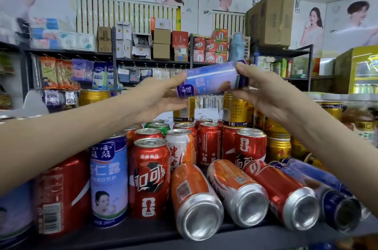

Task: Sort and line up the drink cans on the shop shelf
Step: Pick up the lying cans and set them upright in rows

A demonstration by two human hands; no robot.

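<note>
A light blue drink can point(212, 80) lies sideways in the air above the shelf, held at both ends. My left hand point(157, 98) grips its bottom end and my right hand point(263, 92) grips its top end. Below, a matching blue can point(109, 180) stands upright at the front left beside an upright red cola can point(150, 178). Two orange cans point(194, 198) point(237, 190), a red can point(282, 194) and a dark blue can point(327, 198) lie on their sides at the front right. Gold cans point(237, 110) are stacked behind.
The dark shelf edge point(143, 235) runs along the bottom. More red, green and white cans stand packed in the middle. Behind is a black rack point(114, 59) with packets and boxes, a large cardboard box point(270, 20) and a yellow fridge point(364, 70) at right.
</note>
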